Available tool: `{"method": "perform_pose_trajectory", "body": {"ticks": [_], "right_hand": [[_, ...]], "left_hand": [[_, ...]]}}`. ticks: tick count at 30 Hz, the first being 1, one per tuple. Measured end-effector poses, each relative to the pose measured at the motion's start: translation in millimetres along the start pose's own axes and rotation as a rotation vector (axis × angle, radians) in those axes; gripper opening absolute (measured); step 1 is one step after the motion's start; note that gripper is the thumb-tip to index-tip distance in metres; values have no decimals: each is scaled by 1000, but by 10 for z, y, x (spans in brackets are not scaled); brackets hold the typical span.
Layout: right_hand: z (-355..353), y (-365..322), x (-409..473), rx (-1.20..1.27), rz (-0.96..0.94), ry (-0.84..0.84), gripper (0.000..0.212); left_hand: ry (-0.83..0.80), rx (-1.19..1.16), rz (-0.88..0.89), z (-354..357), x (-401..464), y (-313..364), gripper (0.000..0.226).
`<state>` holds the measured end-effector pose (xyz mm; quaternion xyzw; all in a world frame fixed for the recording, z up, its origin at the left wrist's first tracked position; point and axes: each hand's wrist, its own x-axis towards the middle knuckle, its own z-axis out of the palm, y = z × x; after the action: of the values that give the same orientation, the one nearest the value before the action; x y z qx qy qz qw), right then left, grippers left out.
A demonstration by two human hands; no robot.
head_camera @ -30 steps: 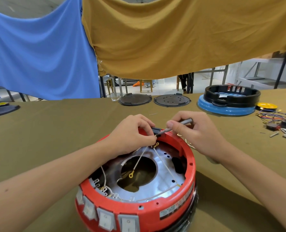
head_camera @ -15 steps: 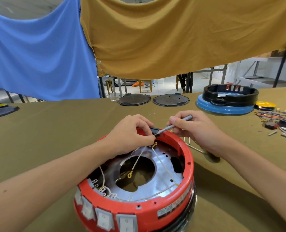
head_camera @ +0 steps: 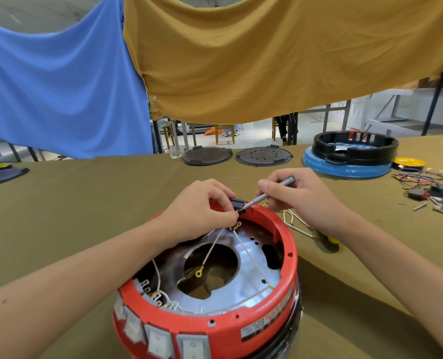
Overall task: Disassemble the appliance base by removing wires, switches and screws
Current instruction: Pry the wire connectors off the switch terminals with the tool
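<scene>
Olive-cloth table point(head_camera: 85, 203), red appliance base point(head_camera: 280, 255) front-centre; left hand point(head_camera: 199, 211) pinches black switch point(head_camera: 237, 204) at far rim, steadying it (probably) while right hand point(head_camera: 300, 195) grips screwdriver point(head_camera: 267, 194), tip at switch

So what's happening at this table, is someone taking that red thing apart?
Yes. A person is dismantling a round red plastic appliance base on an olive cloth-covered table. The left hand pinches a small black block at the far rim, while the right hand holds a slim grey metal screwdriver with its tip at that block. Thin white wires and a row of white rocker switches are still in the base.
</scene>
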<state>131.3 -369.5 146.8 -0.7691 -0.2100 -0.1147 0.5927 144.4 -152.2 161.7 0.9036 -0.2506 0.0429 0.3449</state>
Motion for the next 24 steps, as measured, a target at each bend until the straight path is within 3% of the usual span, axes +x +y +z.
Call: {"method": "perform_pose_trajectory", "body": {"ticks": [5, 10, 24], "right_hand": [[39, -21, -47, -211, -136, -4, 23], [41, 14, -67, -257, -178, 27, 21], [49, 126, -77, -13, -57, 40, 28]], "left_hand": [[4, -10, 2, 7, -3, -7, 18], [1, -16, -1, 5, 0, -6, 16], [0, -29, 11, 0, 5, -16, 19]]}}
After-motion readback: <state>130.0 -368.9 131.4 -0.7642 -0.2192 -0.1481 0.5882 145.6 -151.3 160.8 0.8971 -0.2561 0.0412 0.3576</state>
